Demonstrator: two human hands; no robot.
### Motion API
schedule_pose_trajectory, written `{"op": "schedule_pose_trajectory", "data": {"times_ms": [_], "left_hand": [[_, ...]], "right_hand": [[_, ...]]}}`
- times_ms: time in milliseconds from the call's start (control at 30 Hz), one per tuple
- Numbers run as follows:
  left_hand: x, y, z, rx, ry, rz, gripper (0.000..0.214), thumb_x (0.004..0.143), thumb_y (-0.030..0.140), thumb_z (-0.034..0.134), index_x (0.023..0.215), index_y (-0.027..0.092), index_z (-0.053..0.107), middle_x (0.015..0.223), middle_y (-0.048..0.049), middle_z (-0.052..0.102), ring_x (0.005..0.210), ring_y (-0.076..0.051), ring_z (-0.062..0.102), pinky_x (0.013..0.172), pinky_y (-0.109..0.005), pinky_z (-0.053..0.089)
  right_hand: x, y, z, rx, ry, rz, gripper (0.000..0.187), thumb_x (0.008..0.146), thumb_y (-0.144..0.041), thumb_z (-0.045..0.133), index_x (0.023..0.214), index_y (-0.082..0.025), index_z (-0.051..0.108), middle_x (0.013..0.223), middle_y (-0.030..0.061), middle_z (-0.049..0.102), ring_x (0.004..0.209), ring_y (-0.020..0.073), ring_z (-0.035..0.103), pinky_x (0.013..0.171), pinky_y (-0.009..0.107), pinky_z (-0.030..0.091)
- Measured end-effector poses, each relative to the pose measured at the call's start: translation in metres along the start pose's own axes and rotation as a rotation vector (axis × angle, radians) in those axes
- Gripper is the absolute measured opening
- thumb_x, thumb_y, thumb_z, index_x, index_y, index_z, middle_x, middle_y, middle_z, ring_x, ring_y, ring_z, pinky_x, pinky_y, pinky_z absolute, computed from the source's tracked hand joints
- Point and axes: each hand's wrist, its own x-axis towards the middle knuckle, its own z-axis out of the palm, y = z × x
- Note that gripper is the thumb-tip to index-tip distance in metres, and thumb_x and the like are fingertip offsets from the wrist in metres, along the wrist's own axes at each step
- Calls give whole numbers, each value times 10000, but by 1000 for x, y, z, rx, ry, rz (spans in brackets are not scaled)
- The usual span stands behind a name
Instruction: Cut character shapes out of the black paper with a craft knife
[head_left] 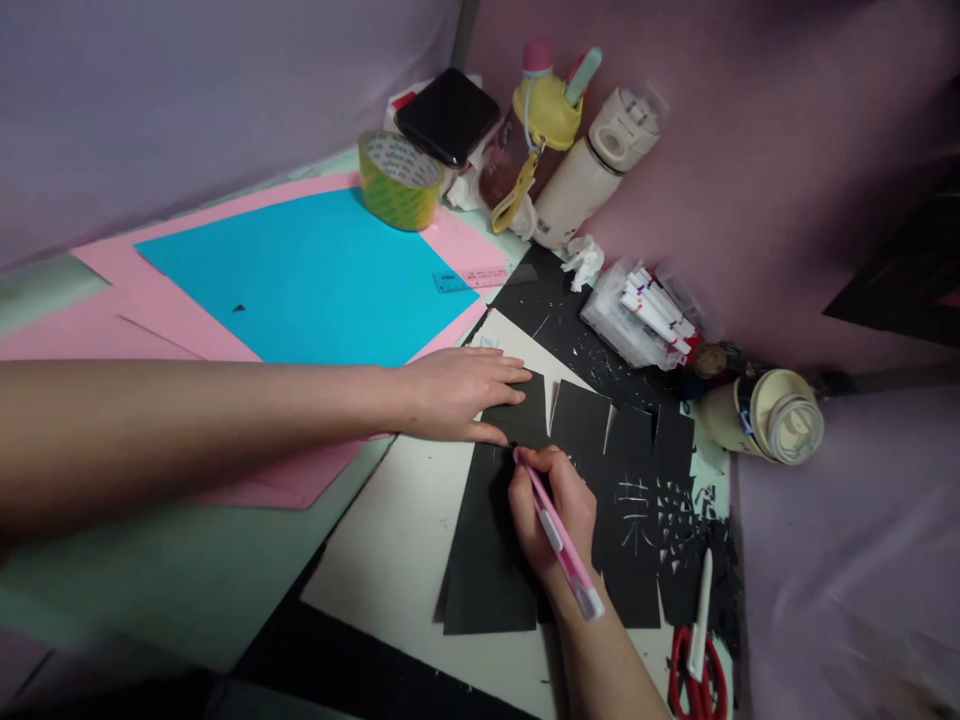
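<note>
My left hand [461, 392] lies flat with fingers stretched out, pressing the top edge of a black paper sheet [487, 560]. My right hand [551, 515] grips a pink craft knife [559, 535], its tip touching the black paper just below my left fingers. The black paper is in several strips; those to the right carry cut-out characters [652, 515]. All of it rests on a cream board [397, 550].
Blue paper [300, 275] on pink paper [172, 320] lies at the left. A tape roll [397, 180], black case [448, 115], two bottles [592, 170], a marker pack [645, 310] and a jar [772, 415] crowd the back and right. Red scissors [701, 670] lie at the lower right.
</note>
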Motion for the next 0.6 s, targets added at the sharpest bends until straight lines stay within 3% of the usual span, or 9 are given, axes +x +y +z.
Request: {"op": "schedule_pose_trajectory", "data": {"times_ms": [600], "left_hand": [[1, 0, 0, -37, 6, -3, 575, 889, 523, 620, 1331, 157, 594, 1521, -103, 424, 1449, -261, 334, 1213, -407, 218]], "right_hand": [[-1, 1, 0, -40, 26, -5, 99, 841, -114, 539, 815, -206, 562, 746, 9, 667, 618, 140, 643, 585, 241, 493]]}}
